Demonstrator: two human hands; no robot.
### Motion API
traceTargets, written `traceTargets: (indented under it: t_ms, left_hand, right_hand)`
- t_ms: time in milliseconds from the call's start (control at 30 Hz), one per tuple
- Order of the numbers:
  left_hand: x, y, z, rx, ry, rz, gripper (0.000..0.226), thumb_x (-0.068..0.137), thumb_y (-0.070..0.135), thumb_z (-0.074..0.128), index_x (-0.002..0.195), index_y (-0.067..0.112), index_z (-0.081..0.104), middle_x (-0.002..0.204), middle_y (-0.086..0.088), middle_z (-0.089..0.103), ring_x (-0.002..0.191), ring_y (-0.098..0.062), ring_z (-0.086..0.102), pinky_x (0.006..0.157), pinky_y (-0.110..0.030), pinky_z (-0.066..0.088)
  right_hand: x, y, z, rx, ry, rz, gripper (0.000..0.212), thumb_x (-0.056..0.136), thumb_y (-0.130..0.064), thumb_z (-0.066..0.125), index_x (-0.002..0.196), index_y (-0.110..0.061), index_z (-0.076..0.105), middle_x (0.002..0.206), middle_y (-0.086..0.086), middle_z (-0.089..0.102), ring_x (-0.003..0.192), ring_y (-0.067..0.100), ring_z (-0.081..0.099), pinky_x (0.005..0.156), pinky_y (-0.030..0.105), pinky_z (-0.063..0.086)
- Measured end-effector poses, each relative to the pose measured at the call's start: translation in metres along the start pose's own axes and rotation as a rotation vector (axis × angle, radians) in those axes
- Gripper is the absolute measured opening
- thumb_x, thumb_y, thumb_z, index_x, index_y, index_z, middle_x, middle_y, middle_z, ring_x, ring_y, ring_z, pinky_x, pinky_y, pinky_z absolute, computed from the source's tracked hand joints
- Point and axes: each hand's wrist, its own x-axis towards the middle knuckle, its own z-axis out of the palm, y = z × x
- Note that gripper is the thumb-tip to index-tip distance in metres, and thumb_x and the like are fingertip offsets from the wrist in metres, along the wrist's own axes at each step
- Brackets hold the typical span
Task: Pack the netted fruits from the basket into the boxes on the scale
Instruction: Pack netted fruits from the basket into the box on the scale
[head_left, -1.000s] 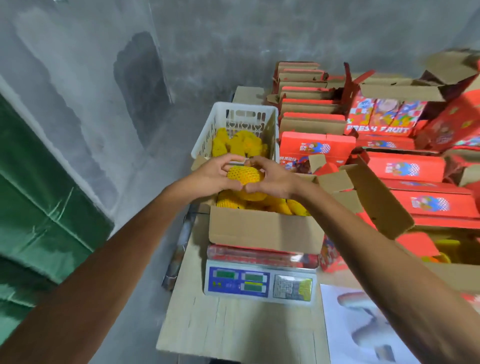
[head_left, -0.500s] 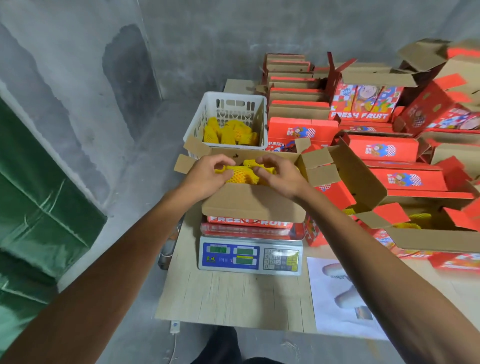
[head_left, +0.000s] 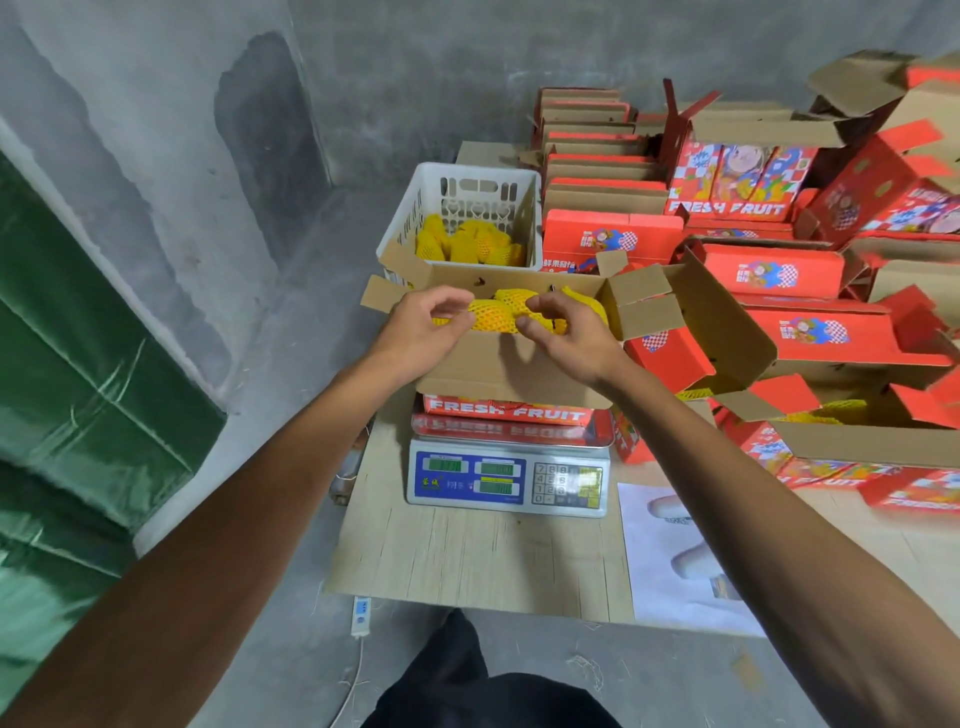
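Pinching the near end of a netted fruit (head_left: 491, 322), the left hand (head_left: 423, 332) has thumb and fingertips curled onto the yellow foam mesh, while the right hand (head_left: 563, 338) hovers at the fruit's other end with fingers loosely curled; whether it truly grips the net or only touches it I cannot tell. That fruit lies on top of the others in the open box (head_left: 511, 374), just behind the box's near wall, with its long axis running left to right, roughly parallel to that wall, one end toward each hand. More netted fruits (head_left: 519, 297) show behind it inside the box. Judging by the look, the fruit is light and firm under a soft, springy sleeve; the mesh gives grip, so it should not slip, but the flesh probably bruises if squeezed, and a hold around the middle or cupped at both ends seems safer than tugging the loose net. The box stands on the scale (head_left: 509, 478), which sits toward the left edge of the wooden table (head_left: 467, 561). Beyond the box, at the table's far left corner, the white basket (head_left: 410, 218) holds the remaining fruits (head_left: 467, 244). Red fruit cartons (head_left: 613, 234) crowd the right side.
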Motion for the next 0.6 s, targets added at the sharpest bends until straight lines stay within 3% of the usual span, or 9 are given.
traceTargets:
  t_ms: [233, 600]
  left_hand:
    - [-0.008, 0.0, 0.001, -0.022, 0.013, -0.033, 0.028, 0.098, 0.015, 0.067, 0.125, 0.011, 0.07, 0.123, -0.003, 0.071, 0.117, -0.014, 0.065, 0.104, -0.025, 0.049]
    - [-0.009, 0.002, 0.009, -0.021, 0.01, -0.024, 0.024, 0.099, 0.017, 0.067, 0.121, 0.011, 0.072, 0.119, -0.002, 0.072, 0.114, -0.013, 0.065, 0.106, -0.03, 0.049]
  right_hand:
    - [-0.002, 0.002, 0.003, -0.003, 0.028, -0.016, 0.046, 0.096, -0.045, 0.067, 0.132, -0.015, 0.063, 0.133, 0.0, 0.065, 0.125, 0.014, 0.058, 0.107, 0.038, 0.048]
    - [-0.011, 0.012, -0.006, 0.027, 0.036, 0.0, 0.054, 0.091, -0.049, 0.073, 0.133, -0.017, 0.062, 0.133, -0.005, 0.063, 0.124, 0.01, 0.057, 0.103, 0.029, 0.047]
